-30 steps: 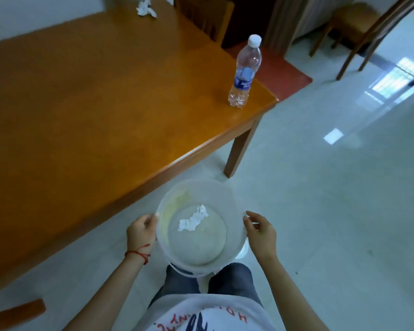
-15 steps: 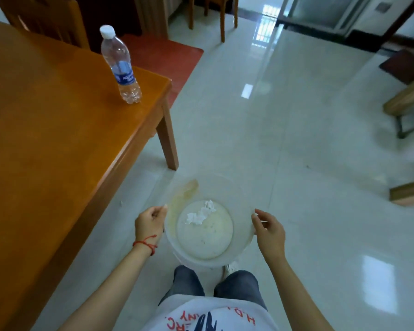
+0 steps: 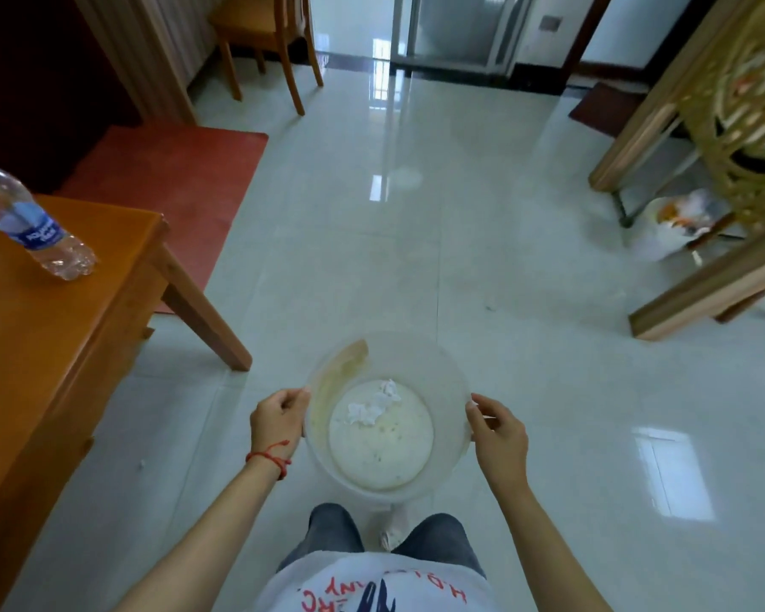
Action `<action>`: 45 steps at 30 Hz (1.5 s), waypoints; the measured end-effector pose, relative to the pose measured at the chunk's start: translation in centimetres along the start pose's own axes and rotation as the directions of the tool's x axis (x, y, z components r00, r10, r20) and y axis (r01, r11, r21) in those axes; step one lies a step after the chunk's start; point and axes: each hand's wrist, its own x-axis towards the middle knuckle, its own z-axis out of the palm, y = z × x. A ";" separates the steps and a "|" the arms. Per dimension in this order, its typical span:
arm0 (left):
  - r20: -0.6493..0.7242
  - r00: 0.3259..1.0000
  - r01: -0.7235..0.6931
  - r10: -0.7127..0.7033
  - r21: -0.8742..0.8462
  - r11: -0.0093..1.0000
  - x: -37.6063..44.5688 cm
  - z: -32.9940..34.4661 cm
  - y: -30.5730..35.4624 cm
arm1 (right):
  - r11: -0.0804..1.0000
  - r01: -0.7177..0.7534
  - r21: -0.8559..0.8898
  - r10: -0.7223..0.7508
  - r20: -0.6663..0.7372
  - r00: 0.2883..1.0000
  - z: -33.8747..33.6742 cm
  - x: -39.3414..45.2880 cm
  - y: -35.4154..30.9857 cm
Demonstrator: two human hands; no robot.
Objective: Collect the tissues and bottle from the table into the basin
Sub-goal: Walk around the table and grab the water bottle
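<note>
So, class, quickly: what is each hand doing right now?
Left hand: closed on the basin rim.
Right hand: closed on the opposite rim.

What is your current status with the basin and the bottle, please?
Both hands gripping translucent plastic basin. White crumpled tissue inside. Clear plastic bottle on orange wooden table.

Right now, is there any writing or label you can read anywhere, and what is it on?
Bottle, blue label: white lettering, too blurred to read.
Person's white shirt: red letters seen upside down, roughly "H.D" and "NY"; the rest is cut off or unclear.
Basin held in the two hands, tissue and table: no writing visible.
</note>
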 end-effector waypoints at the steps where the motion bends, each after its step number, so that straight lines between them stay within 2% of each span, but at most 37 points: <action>1: 0.002 1.000 -0.002 0.002 -0.014 1.000 0.3 0.7 0.7 | 1.000 0.007 0.002 -0.007 0.003 1.000 -0.4 1.0 -0.3; 7: -0.034 0.999 -0.038 0.037 -0.021 0.999 3.1 3.2 4.3 | 0.999 0.039 0.019 -0.040 0.030 0.999 -0.8 6.3 -3.1; 14: -0.105 0.992 -0.073 0.069 -0.037 0.997 10.5 4.2 8.1 | 0.996 0.079 0.043 -0.081 0.042 0.996 3.3 13.9 -7.5; 25: -0.144 0.990 -0.005 -0.008 -0.089 0.996 23.2 2.7 13.5 | 0.993 0.112 0.049 -0.116 0.110 0.987 11.5 24.8 -16.0; 30: -0.217 0.975 0.024 -0.048 -0.109 0.994 26.0 2.1 14.4 | 0.988 0.153 0.030 -0.156 0.168 0.973 14.2 28.3 -19.0; 37: -0.403 0.906 0.064 -0.128 -0.169 0.984 27.1 2.4 15.6 | 0.975 0.221 -0.015 -0.200 0.373 0.906 18.5 33.5 -22.3; 41: -0.525 0.816 0.138 -0.242 -0.230 0.963 26.5 2.7 15.4 | 0.959 0.282 -0.042 -0.219 0.524 0.823 21.0 35.8 -24.5; 45: -0.619 0.706 0.165 -0.344 -0.328 0.930 25.4 3.4 15.0 | 0.927 0.371 -0.054 -0.244 0.664 0.707 23.5 37.2 -26.5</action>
